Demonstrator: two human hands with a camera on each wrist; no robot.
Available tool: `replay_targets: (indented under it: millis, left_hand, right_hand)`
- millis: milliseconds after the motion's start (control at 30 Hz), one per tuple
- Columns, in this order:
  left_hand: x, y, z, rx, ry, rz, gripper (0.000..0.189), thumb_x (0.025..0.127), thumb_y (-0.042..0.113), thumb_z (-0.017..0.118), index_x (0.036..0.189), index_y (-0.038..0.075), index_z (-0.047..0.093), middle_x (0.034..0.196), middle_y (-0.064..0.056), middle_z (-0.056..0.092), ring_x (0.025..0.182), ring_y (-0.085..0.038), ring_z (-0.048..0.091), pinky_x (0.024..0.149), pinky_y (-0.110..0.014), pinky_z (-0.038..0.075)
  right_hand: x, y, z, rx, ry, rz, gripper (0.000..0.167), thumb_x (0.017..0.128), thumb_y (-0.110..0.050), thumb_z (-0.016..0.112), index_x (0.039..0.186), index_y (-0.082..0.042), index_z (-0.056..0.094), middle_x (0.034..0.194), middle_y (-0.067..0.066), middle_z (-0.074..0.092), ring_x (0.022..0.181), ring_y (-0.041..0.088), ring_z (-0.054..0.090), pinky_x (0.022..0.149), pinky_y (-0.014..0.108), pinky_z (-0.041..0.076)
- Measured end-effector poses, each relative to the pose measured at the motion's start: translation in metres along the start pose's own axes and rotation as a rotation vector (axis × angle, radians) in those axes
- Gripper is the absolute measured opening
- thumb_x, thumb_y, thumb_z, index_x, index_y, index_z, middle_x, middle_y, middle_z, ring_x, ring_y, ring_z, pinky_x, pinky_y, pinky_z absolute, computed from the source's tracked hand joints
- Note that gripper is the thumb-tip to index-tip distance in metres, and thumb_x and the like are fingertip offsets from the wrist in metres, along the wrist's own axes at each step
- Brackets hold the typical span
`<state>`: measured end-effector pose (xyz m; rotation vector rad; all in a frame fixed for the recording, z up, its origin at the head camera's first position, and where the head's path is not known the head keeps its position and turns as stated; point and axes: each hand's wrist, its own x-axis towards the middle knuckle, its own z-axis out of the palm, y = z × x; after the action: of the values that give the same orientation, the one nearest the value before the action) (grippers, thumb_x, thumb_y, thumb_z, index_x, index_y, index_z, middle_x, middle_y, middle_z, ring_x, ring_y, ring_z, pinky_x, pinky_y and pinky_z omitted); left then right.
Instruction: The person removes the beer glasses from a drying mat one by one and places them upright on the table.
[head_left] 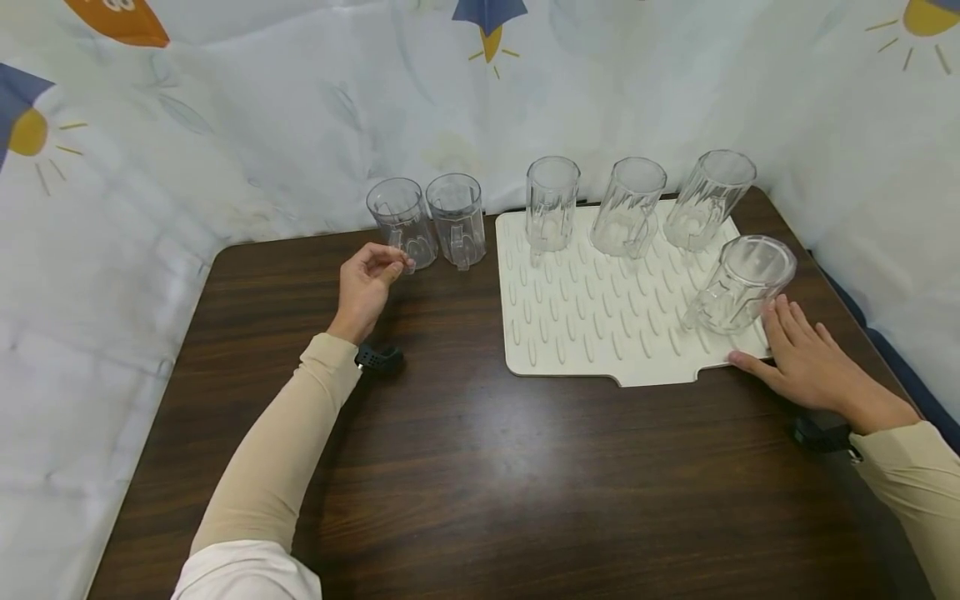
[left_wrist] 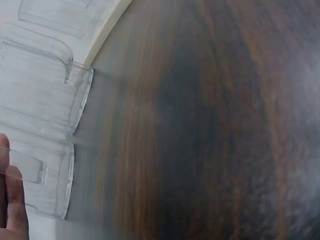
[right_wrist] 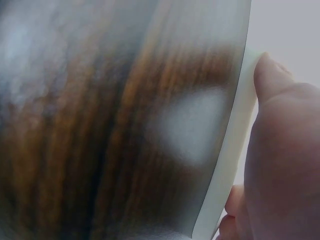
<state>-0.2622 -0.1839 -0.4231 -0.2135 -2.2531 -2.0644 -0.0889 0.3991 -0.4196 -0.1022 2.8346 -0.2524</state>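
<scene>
My left hand (head_left: 366, 283) is at the handle of the leftmost clear mug (head_left: 405, 223), pinching it between thumb and curled fingers. In the left wrist view its fingertips (left_wrist: 15, 192) overlap that handle. Just to the right stands a second clear mug (head_left: 456, 221), its handle turned toward me. At the right, my right hand (head_left: 813, 367) lies with straight fingers on the front right corner of a cream drying mat (head_left: 570, 333), thumb along its edge. Close to those fingertips, a clear mug (head_left: 738, 287) stands on the mat.
Three more clear mugs, among them one at the back left (head_left: 551, 204), line the mat's rear edge. Raised oval ridges cover the mat. The dark wooden table (head_left: 487, 475) backs onto a patterned white curtain (head_left: 285, 108), which also hangs along both sides.
</scene>
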Motion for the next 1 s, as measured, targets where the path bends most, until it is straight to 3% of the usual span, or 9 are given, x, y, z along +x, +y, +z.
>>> replay_targets:
  millis: [67,300,567,800,1000]
  left_hand:
    - [0.000,0.002,0.000,0.024,0.005,-0.020,0.011,0.099,0.005,0.068,0.110,0.005,0.069,0.103,0.008,0.072,0.100,-0.010,0.072,0.105,-0.036,0.058]
    - [-0.003,0.009,-0.004,-0.011,0.072,-0.053,0.032,0.093,0.002,0.075,0.125,0.000,0.071,0.106,0.006,0.077,0.099,-0.003,0.074,0.088,-0.014,0.060]
    - [-0.010,0.028,-0.016,-0.078,0.125,-0.026,0.038,0.091,0.004,0.078,0.126,-0.003,0.069,0.110,-0.001,0.076,0.100,-0.006,0.074,0.089,-0.015,0.061]
    - [-0.011,0.049,-0.016,-0.082,0.180,0.012,0.034,0.091,0.011,0.079,0.122,-0.001,0.072,0.107,0.003,0.078,0.099,-0.008,0.075,0.090,-0.015,0.060]
    - [-0.014,0.065,-0.008,-0.124,0.173,0.026,0.034,0.092,0.016,0.079,0.122,0.001,0.072,0.107,0.004,0.075,0.105,-0.014,0.074,0.093,-0.017,0.059]
  right_hand:
    - [0.000,0.000,0.000,0.001,0.002,-0.003,0.104,0.106,-0.057,0.048,0.157,0.015,-0.008,0.162,0.044,-0.011,0.154,0.061,-0.006,0.115,0.085,0.012]
    - [-0.001,0.001,0.000,0.006,-0.001,-0.006,0.105,0.106,-0.058,0.047,0.157,0.015,-0.007,0.162,0.044,-0.011,0.154,0.061,-0.007,0.115,0.085,0.011]
    - [-0.002,0.002,-0.001,0.004,-0.008,-0.005,0.105,0.106,-0.059,0.047,0.157,0.016,-0.007,0.162,0.044,-0.012,0.153,0.062,-0.006,0.115,0.085,0.011]
    - [-0.002,0.003,0.002,0.015,-0.021,-0.002,0.106,0.105,-0.061,0.046,0.157,0.016,-0.006,0.163,0.042,-0.013,0.154,0.061,-0.007,0.115,0.084,0.010]
    - [-0.001,0.003,0.000,0.015,-0.013,0.001,0.107,0.104,-0.064,0.045,0.158,0.014,-0.006,0.164,0.041,-0.013,0.154,0.059,-0.008,0.117,0.084,0.009]
